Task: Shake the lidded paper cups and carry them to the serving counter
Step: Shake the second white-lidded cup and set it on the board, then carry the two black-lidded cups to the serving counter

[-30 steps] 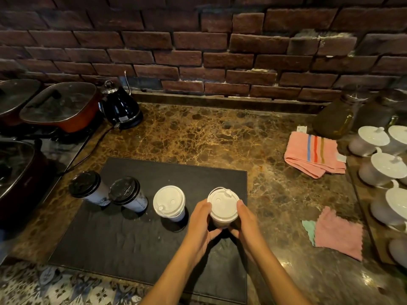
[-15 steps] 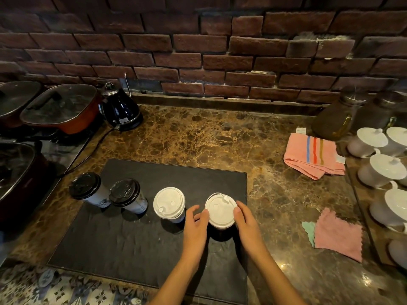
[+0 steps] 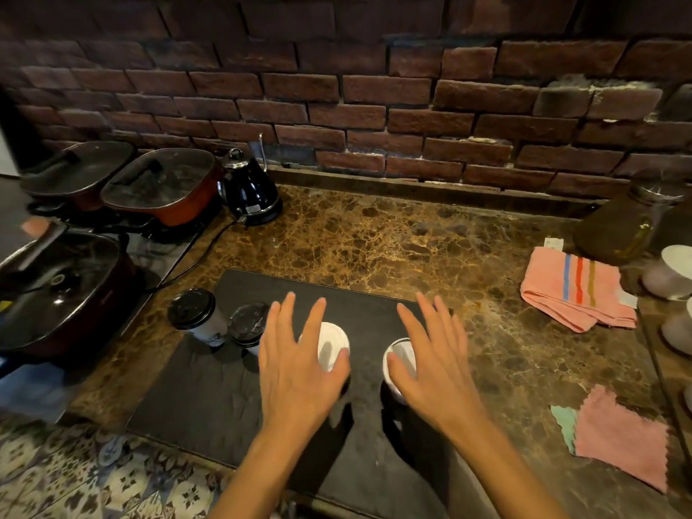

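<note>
Over mat (image 3: 209,398), both hands (image 3: 296,368) (image 3: 436,365) have released the cup (image 3: 400,359), seemingly hovering open.

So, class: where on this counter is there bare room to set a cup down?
Free: the marble between kettle, mat and striped towel; also the mat's near part. Crowded: the mat's left side with four cups, the pots at left, the white dishes at right.

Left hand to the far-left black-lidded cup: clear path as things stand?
Probably yes. The left hand hovers open over a white-lidded cup. The far-left black-lidded cup stands uncovered at the mat's edge. Only the second black-lidded cup stands between, so reaching over or behind it should work.
</note>
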